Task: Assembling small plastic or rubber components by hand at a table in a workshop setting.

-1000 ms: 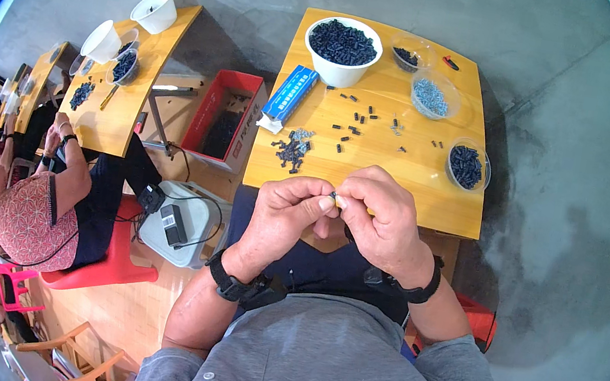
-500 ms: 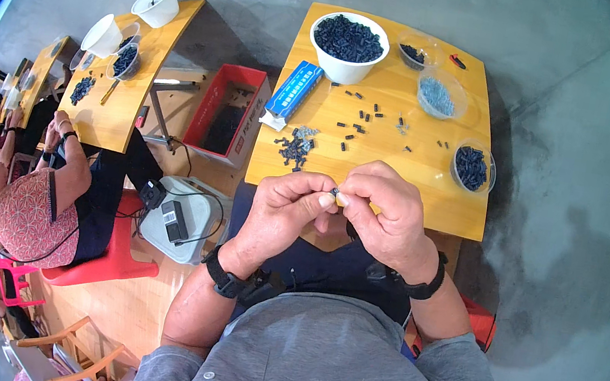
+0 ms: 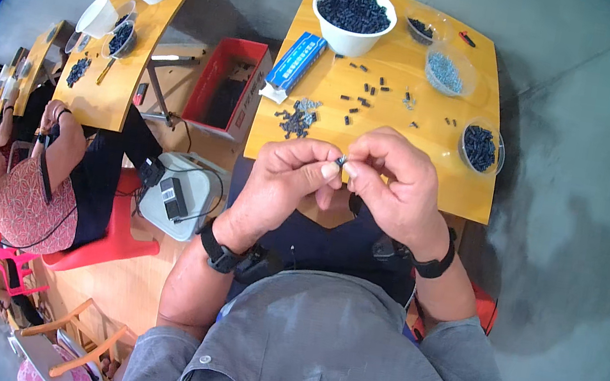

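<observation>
Yellow wood is making up the small table (image 3: 438,143) in front of the person, the largest thing at hand, and both hands are working just above its near edge. The left hand (image 3: 284,181) and the right hand (image 3: 398,191) are meeting fingertip to fingertip, each pinching one end of a tiny dark part (image 3: 340,161) held between them; whether it is one piece or two being joined is too small to tell. To do this well, the pinch probably wants to stay light and close to the tips, with the part kept square between the two hands so it is not slipping or twisting.

Going down in size on the table: one white bowl (image 3: 353,18) is sitting at the far edge, heaped with black pieces. One blue box (image 3: 296,63) is lying to its left. Three clear cups are standing along the right side: one with silvery pieces (image 3: 448,68), one with dark pieces at the far edge (image 3: 424,29), and one with dark pieces near the right edge (image 3: 481,144). One little heap of dark and grey parts (image 3: 298,117) is lying near the box, and roughly a dozen loose black pieces (image 3: 367,93) are scattered mid-table; an exact count is not possible.
</observation>
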